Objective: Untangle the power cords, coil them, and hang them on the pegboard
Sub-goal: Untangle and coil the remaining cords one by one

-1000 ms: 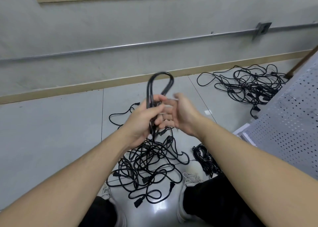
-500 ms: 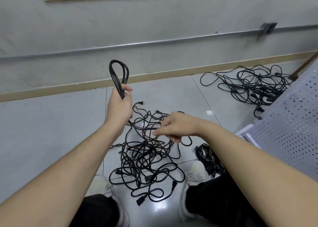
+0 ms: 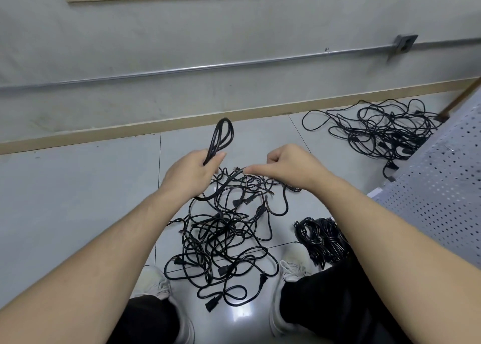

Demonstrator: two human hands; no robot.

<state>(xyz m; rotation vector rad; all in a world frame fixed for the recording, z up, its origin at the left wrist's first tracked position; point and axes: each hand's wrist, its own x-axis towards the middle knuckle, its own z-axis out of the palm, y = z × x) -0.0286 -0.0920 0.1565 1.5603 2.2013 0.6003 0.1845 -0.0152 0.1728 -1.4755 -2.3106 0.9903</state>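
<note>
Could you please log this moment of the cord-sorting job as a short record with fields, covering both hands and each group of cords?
left hand: grips a folded cord loop, held upright
right hand: fingers curled, pinching a cord strand that runs to the left hand
tangled pile: on the floor between the shoes
coiled bundle: on the floor by the right shoe
second tangle: near the wall, beside the pegboard
pegboard: no cords seen on the visible part

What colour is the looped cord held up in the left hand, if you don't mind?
Black, seen best in the head view: the looped cord above the left hand.
</note>
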